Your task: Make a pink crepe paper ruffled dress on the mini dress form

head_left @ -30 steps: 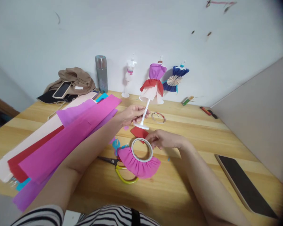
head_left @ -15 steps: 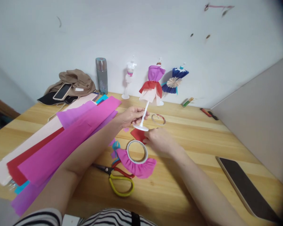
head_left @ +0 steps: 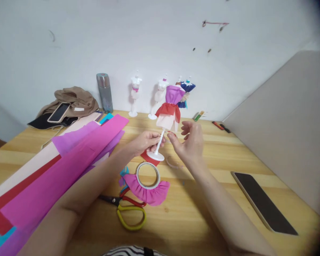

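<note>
My left hand (head_left: 149, 141) pinches the thin white stem of a miniature dress form (head_left: 169, 113), raised and slightly tilted above the table. The form wears a purple paper top, a red overskirt and a pale pink skirt. To the right of its stem, my right hand (head_left: 191, 142) is lifted, fingers apart and curled, with nothing visible in it. Below the form's base lies a piece of red paper (head_left: 154, 162), partly hidden. Nearer me, a tape roll (head_left: 158, 178) rests on a gathered magenta paper strip (head_left: 150, 195), beside yellow-and-red-handled scissors (head_left: 119, 205).
Long crepe paper sheets (head_left: 69, 167) cover the left side. At the back stand a grey flask (head_left: 105, 94), two bare dress forms (head_left: 135, 94) and a blue-dressed form (head_left: 187, 87). A clear ring (head_left: 168, 162) lies near my right hand. A phone (head_left: 264, 202) is at right.
My right hand has risen from beside the red paper to the right of the stem, and its fingers have spread. My left hand still holds the dress form. The camera view has shifted.
</note>
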Action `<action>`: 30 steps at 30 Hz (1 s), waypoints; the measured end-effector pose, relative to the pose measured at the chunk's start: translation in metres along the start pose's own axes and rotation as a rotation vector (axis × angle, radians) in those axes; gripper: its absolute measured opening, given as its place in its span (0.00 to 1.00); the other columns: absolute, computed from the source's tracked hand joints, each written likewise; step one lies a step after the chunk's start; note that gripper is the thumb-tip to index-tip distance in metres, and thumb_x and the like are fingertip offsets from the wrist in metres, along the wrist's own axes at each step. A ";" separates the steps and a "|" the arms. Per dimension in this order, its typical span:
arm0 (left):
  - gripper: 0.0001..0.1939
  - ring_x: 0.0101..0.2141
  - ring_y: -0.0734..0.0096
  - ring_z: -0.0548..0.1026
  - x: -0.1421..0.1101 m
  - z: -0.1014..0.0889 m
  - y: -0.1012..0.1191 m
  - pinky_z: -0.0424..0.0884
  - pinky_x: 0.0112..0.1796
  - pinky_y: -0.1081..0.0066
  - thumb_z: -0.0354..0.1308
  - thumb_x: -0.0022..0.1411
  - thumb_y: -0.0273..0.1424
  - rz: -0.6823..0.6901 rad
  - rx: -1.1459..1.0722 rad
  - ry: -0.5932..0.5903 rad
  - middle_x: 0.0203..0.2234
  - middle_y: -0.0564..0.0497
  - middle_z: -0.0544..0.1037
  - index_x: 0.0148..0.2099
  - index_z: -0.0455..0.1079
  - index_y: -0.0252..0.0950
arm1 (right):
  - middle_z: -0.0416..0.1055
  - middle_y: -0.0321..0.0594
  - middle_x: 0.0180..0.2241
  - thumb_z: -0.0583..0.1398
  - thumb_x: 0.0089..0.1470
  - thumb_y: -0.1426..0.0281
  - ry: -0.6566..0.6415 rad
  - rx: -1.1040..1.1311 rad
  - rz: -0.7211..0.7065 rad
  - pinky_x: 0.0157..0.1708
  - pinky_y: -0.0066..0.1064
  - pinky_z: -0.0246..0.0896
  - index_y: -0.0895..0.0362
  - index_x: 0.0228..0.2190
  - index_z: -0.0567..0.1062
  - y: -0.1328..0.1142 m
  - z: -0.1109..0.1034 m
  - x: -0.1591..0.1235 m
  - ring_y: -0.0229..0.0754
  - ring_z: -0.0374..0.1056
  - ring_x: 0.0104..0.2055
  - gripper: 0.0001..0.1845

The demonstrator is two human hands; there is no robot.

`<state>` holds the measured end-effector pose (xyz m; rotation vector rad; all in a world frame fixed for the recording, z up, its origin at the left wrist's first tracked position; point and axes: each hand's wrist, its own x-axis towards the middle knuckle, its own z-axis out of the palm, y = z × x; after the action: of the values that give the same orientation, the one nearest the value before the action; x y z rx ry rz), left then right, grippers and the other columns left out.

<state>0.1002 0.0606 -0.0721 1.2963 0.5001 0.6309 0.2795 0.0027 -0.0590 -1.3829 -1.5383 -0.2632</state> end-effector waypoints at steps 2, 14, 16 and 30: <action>0.15 0.15 0.86 0.63 -0.002 0.006 -0.002 0.54 0.15 0.80 0.65 0.57 0.39 -0.015 0.012 -0.039 0.24 0.55 0.73 0.37 0.72 0.30 | 0.67 0.41 0.32 0.60 0.55 0.60 0.056 -0.050 -0.058 0.31 0.37 0.62 0.53 0.37 0.67 -0.002 0.001 -0.001 0.44 0.64 0.32 0.12; 0.18 0.14 0.87 0.60 -0.002 0.009 -0.007 0.50 0.14 0.80 0.67 0.53 0.41 -0.059 -0.065 -0.097 0.23 0.56 0.72 0.35 0.70 0.31 | 0.63 0.38 0.23 0.54 0.59 0.66 0.090 -0.015 -0.016 0.30 0.37 0.59 0.50 0.24 0.63 0.002 -0.004 0.004 0.44 0.61 0.26 0.12; 0.18 0.14 0.87 0.59 -0.002 0.009 -0.008 0.50 0.14 0.80 0.67 0.53 0.41 -0.053 -0.073 -0.112 0.23 0.57 0.72 0.35 0.70 0.31 | 0.63 0.36 0.23 0.55 0.59 0.66 0.129 0.006 -0.033 0.29 0.36 0.59 0.51 0.24 0.63 0.003 -0.003 0.005 0.42 0.61 0.25 0.11; 0.19 0.14 0.87 0.60 -0.002 0.005 -0.012 0.50 0.13 0.80 0.67 0.53 0.43 -0.043 -0.065 -0.123 0.23 0.57 0.71 0.36 0.69 0.31 | 0.61 0.30 0.20 0.60 0.52 0.71 0.176 0.178 -0.004 0.24 0.32 0.56 0.52 0.22 0.65 0.010 0.004 0.005 0.37 0.58 0.22 0.10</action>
<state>0.1041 0.0537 -0.0824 1.2515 0.4026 0.5236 0.2873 0.0117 -0.0614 -1.1850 -1.3842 -0.2380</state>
